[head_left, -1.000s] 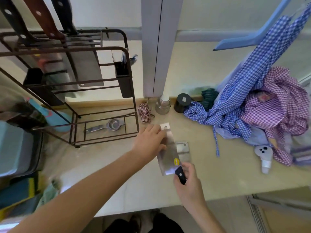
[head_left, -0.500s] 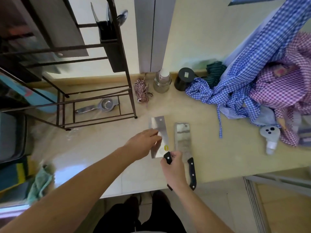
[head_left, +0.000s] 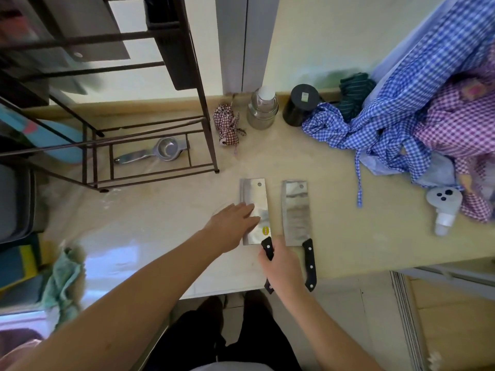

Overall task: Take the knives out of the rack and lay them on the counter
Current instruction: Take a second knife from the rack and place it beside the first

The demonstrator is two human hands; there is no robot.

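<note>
steel cleavers (head_left: 255,207) side by side, counter (head_left: 348,231)

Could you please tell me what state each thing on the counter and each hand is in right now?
Left cleaver: flat on the counter, handle gripped.
Right cleaver: flat on the counter, untouched.
Left hand: open, palm resting on the left cleaver's blade.
Right hand: closed around the left cleaver's handle.
Rack: upright, a blade hanging inside.
Clear bottle: upright, capped.
</note>
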